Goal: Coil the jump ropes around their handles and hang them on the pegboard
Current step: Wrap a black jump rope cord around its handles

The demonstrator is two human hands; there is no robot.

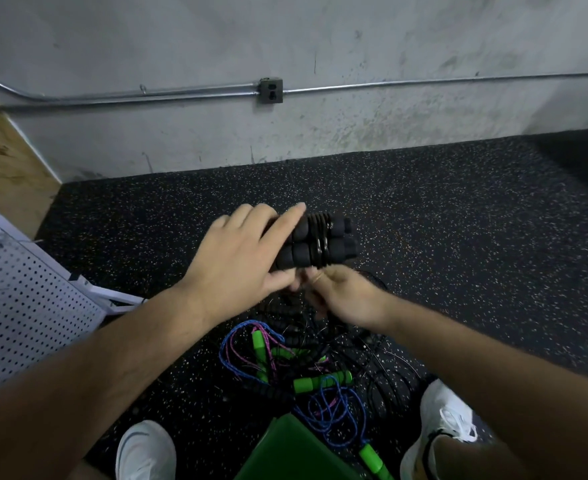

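My left hand (240,258) grips a pair of black foam jump-rope handles (320,242) held side by side, with several turns of black rope wound around their middle. Just below the handles, my right hand (344,299) pinches the black rope between its fingers; its fingertips are partly hidden. On the floor beneath lies a tangle of more ropes: blue-and-pink cords (247,351) with bright green handles (320,381), and thin black rope (382,372). The white pegboard (22,306) leans at the left edge.
Black speckled rubber flooring (459,220) runs to a grey concrete wall (320,46) carrying a conduit pipe and an outlet box (271,91). A green object (296,448) sits between my white shoes (147,452). Wooden floor (5,161) shows at far left.
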